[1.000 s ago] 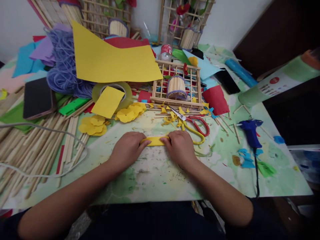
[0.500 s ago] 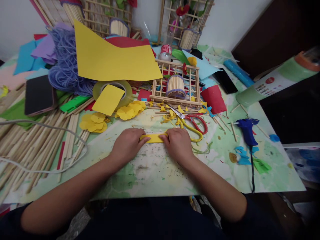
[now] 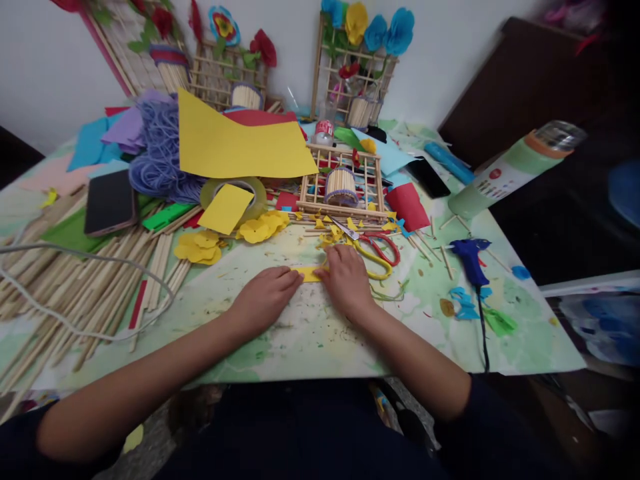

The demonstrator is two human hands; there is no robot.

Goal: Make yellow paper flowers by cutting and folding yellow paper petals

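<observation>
1. Clock centre = the yellow strip (image 3: 310,274), paper by the look of it, flat and narrow on the table right between the hands. Both ends are covered, so no idea how long it really is.
2. Left hand (image 3: 265,297), on the 8 o'clock side: fingertips laid over that end, thumb hidden, so I can't tell if it's pinching or just pressing.
3. Right hand (image 3: 346,277), at 3: thumb and curled fingers clamped on the other end.
4. Scissors (image 3: 353,234) at 2, shiny metal blades, one red loop, one yellow; the yellow one slips partly behind the right hand.
5. Tape roll (image 3: 260,202) around 10, glossy ring, half hidden by a small yellow paper piece (image 3: 225,208).
6. Big yellow sheet (image 3: 245,147) at 11, smooth, covering part of the fluffy, tangled purple-blue yarn (image 3: 157,143).
7. Stick lattice (image 3: 345,212) at 1, square grid with a rounded stick basket on it.
8. Wooden sticks (image 3: 110,287) at 9, long, round, cut off by the frame edge.
</observation>
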